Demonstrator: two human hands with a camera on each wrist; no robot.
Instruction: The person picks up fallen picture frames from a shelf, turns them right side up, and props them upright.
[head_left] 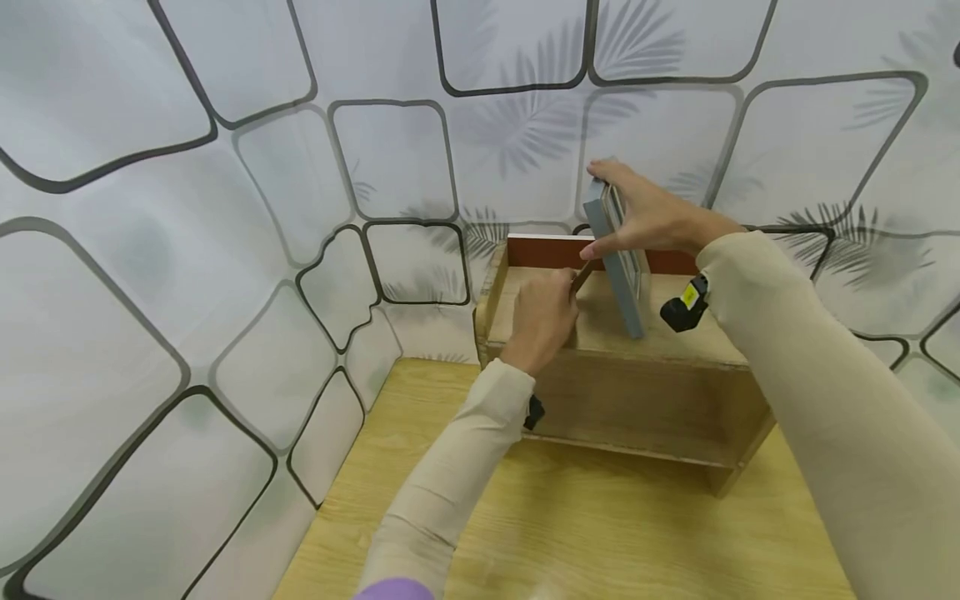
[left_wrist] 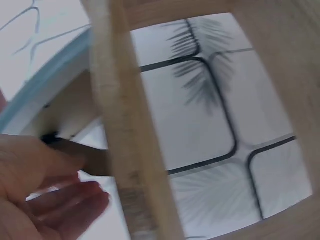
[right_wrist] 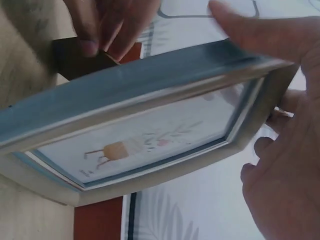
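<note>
A picture frame [head_left: 613, 250] with a blue-grey edge stands tilted on the top of a small wooden shelf [head_left: 727, 329]. Its print [right_wrist: 145, 142], a drawing of a plant in an orange pot on legs, shows in the right wrist view. My right hand [head_left: 656, 208] grips the frame's upper end, thumb along the near edge and fingers at the far one. Behind the frame, my left hand [head_left: 542, 312] pinches its flat brown back stand [right_wrist: 82, 57] between thumb and fingers. In the left wrist view, the stand [left_wrist: 92, 157] sticks out past the fingertips.
Below the top, the shelf has an open compartment [head_left: 630, 400]. A reddish-brown strip [head_left: 547, 252] runs along its back edge. The shelf stands on a yellow wood-grain table [head_left: 585, 525], with patterned white wall covering [head_left: 285, 208] behind and to the left.
</note>
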